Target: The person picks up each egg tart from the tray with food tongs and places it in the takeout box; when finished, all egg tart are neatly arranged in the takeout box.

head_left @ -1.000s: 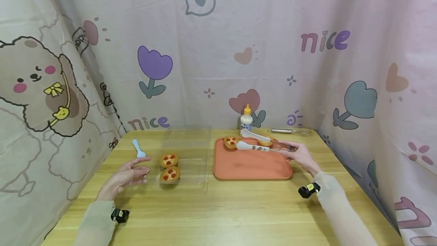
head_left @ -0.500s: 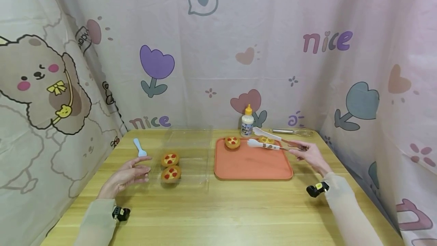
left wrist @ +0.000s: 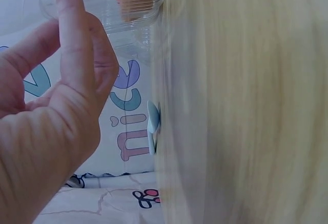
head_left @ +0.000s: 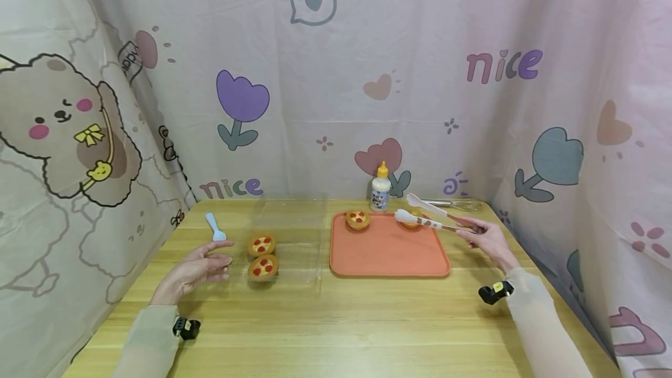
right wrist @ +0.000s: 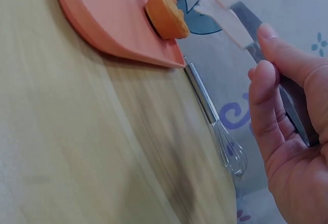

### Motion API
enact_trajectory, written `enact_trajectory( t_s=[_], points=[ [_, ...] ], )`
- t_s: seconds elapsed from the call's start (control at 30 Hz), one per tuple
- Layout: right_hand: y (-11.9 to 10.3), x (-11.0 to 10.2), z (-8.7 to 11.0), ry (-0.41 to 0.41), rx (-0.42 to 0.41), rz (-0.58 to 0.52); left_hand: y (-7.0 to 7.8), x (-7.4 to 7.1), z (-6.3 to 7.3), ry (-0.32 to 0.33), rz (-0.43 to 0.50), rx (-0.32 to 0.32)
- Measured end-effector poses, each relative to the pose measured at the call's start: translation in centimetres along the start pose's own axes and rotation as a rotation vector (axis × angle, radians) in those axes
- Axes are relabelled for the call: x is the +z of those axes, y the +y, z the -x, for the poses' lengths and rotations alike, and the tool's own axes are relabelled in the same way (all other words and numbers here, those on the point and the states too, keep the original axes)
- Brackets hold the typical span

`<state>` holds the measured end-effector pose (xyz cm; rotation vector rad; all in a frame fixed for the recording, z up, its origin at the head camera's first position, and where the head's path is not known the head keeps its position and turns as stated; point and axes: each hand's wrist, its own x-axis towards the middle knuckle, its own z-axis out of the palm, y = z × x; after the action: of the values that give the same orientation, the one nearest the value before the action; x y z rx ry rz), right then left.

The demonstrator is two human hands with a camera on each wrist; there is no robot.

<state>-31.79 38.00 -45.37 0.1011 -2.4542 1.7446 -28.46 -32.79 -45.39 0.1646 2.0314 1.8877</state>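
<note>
My right hand (head_left: 490,242) grips a pair of tongs (head_left: 433,224) with white patterned tips, its two arms spread apart above the tray's back right. Just beneath them sits a mini pizza tart (right wrist: 166,16), partly hidden by the tongs in the head view. Another tart (head_left: 357,220) lies at the back left of the orange tray (head_left: 388,255). To the left, a clear plastic box (head_left: 296,261) with its lid raised holds two tarts (head_left: 262,268) along its left side. At that side my left hand (head_left: 191,270) rests with relaxed fingers, fingertips right by the box wall.
A light blue spoon (head_left: 214,227) lies beyond my left hand. Behind the tray stands a white squeeze bottle (head_left: 380,191) with a yellow cap. A metal whisk (head_left: 464,205) lies at the back right, near the table edge. A printed curtain (head_left: 325,74) surrounds the wooden table.
My right hand has moved right with the tongs, from near the left tart on the tray to over the right one. The left hand stays at the box.
</note>
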Motion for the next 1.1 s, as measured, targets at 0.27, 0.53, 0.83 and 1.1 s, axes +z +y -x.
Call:
enact_trajectory(
  t_s=[0.27,0.53,0.83,1.1],
  points=[
    [1.3,-0.5,0.0,0.008,0.019,0.01,-0.1,0.1,0.0,0.005,-0.016,0.002],
    [1.9,-0.6,-0.1,0.016,0.021,0.025,-0.1,0.1,0.1,0.006,-0.01,0.001],
    [2.2,-0.4,-0.1,0.027,0.096,0.036,-0.2,0.1,0.0,0.009,-0.009,0.001],
    [2.4,-0.1,-0.2,0.03,0.112,0.023,-0.2,-0.1,-0.1,0.01,-0.018,0.002]
  ],
)
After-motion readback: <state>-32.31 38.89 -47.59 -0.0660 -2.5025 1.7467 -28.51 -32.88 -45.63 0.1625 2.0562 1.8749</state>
